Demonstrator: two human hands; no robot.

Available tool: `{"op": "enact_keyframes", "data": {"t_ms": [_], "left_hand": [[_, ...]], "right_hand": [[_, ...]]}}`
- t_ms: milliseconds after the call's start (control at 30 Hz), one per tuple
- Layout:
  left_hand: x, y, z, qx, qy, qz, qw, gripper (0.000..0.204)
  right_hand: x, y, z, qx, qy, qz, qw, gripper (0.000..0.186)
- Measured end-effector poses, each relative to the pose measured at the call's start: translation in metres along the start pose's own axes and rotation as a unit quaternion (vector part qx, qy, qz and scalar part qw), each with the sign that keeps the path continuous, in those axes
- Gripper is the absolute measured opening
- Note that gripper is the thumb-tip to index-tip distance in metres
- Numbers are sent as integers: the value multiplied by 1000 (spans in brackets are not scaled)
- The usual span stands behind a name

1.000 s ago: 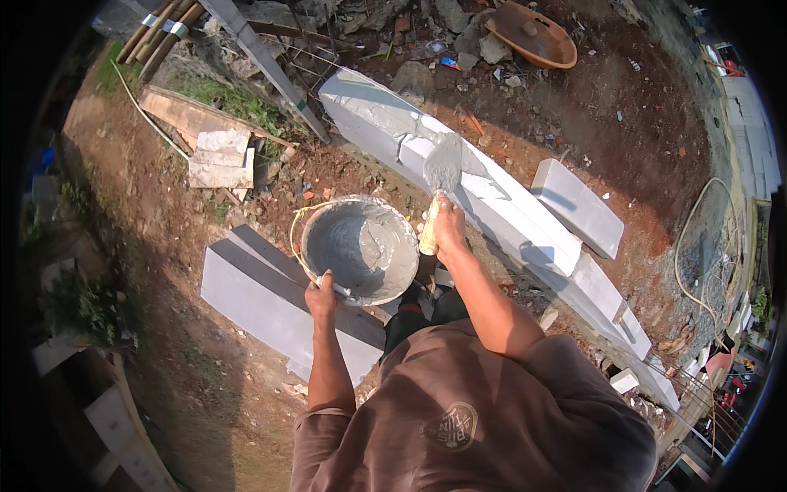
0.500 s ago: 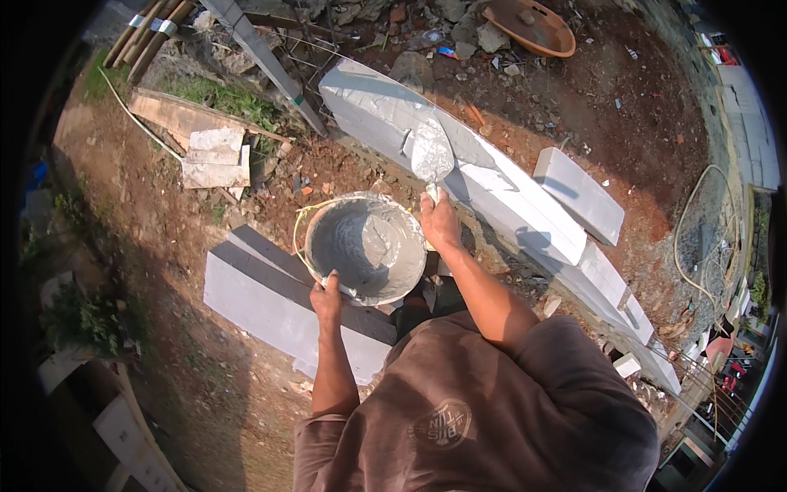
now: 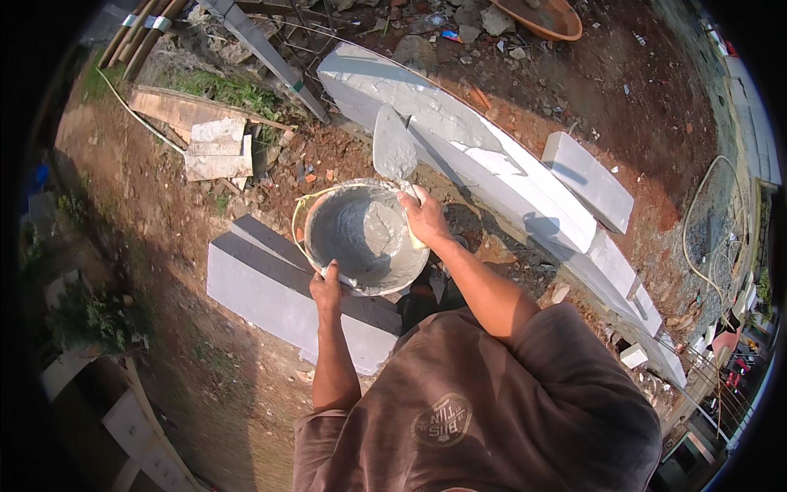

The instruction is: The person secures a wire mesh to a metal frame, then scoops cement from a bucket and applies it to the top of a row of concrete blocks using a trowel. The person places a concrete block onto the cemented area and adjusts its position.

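My left hand (image 3: 325, 289) grips the near-left rim of a round bucket (image 3: 332, 225), whose inside is coated with wet grey mortar (image 3: 379, 228). A yellow cord handle hangs at the bucket's left side. Closed around the handle of a trowel (image 3: 395, 146), my right hand (image 3: 425, 217) is at the bucket's right rim. The trowel's blade, smeared with mortar, points away from me beyond the far rim. To the right runs a low wall of pale blocks (image 3: 525, 197), with wet mortar spread along the top of its far part.
Loose pale blocks (image 3: 279, 287) lie left of my feet, and another block (image 3: 589, 182) sits beyond the wall. An orange basin (image 3: 545, 23) is at the far right. A grey post (image 3: 266, 57) slants near the wall's far end, beside boards (image 3: 217, 148) and rubble.
My right hand has drawn the trowel left and back from the wall top, so its blade is now beside the wall near the bucket's far rim. My left hand keeps its hold.
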State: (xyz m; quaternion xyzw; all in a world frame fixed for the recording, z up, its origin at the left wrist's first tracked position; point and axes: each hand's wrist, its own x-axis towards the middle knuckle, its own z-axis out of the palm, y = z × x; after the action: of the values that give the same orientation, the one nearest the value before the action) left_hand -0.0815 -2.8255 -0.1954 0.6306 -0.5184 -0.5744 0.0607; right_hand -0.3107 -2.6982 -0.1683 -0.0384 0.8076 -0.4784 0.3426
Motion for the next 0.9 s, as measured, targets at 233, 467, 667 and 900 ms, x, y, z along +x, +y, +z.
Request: {"op": "enact_keyframes", "data": {"t_ms": [233,467,667,900], "left_hand": [[-2,3,4,2,-12,2,1000,31],[-2,4,1,12,-1,1,1000,32],[-4,6,2,16,6,6,1000,34],[-5,5,4,3,8,5,1000,34]], "right_hand": [[37,-7,-6,-7,131,-59,990,61],[17,-12,-10,-57,-15,-11,998,61],[44,-71,-56,-237,40,-52,969,54],[64,-48,-94,-113,90,52,988,61]]}}
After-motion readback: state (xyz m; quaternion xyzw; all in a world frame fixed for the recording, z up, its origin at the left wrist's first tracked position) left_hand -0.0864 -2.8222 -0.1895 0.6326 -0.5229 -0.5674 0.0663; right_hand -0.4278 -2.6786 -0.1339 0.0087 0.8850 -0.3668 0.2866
